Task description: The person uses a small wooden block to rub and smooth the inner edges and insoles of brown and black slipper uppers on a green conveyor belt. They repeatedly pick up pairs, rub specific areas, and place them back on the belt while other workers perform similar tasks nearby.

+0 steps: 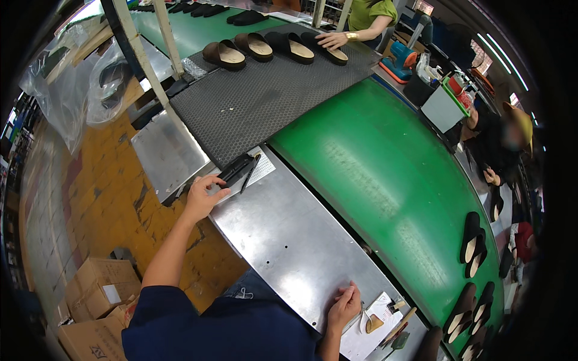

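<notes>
My left hand (205, 196) is at the far left corner of the metal table (289, 228), thumb and fingers apart around no object. Just beyond its fingertips lies a black stapler-like tool (236, 171), with a slim black pen (247, 178) beside it on a printed sheet (263, 168). Whether a fingertip touches the tool, I cannot tell. Over the near right part of the table, my right hand (344, 307) is loosely closed, and nothing shows in it. Next to it are a white paper (360, 344) and a tan piece (374, 323).
Brown and black clogs (224, 55) line a dark mat (265, 96); a co-worker's hand (332, 40) touches one. A green conveyor belt (373, 174) runs alongside, carrying dark clogs (471, 240). Another person (512, 135) stands across it. Cardboard boxes (99, 289) sit at lower left.
</notes>
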The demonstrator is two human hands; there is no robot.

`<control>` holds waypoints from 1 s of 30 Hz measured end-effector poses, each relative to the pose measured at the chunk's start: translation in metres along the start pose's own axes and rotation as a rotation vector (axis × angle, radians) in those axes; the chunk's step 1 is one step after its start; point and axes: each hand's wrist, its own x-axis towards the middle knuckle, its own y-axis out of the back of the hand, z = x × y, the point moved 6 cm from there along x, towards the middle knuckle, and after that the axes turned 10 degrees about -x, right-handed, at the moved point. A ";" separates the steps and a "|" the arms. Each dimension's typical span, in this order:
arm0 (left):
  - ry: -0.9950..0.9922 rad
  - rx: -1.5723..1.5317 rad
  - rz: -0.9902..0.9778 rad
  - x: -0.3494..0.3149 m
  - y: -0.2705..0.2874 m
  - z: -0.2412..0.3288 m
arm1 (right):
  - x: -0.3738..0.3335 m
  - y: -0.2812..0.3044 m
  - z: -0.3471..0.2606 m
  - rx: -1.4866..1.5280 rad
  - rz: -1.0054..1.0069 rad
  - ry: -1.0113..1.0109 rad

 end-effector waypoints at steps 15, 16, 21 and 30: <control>-0.158 -0.213 0.248 -0.050 -0.091 0.059 | 0.005 0.016 -0.016 -0.070 0.014 0.036; -0.181 -0.328 0.132 -0.057 -0.124 0.074 | 0.007 0.018 -0.016 -0.052 0.006 0.049; -0.455 -0.588 -0.616 -0.124 -0.266 0.198 | 0.045 0.066 -0.016 -0.133 0.099 0.096; -0.501 -0.384 -0.926 -0.178 -0.351 0.208 | 0.230 0.230 0.142 -0.314 0.523 -0.217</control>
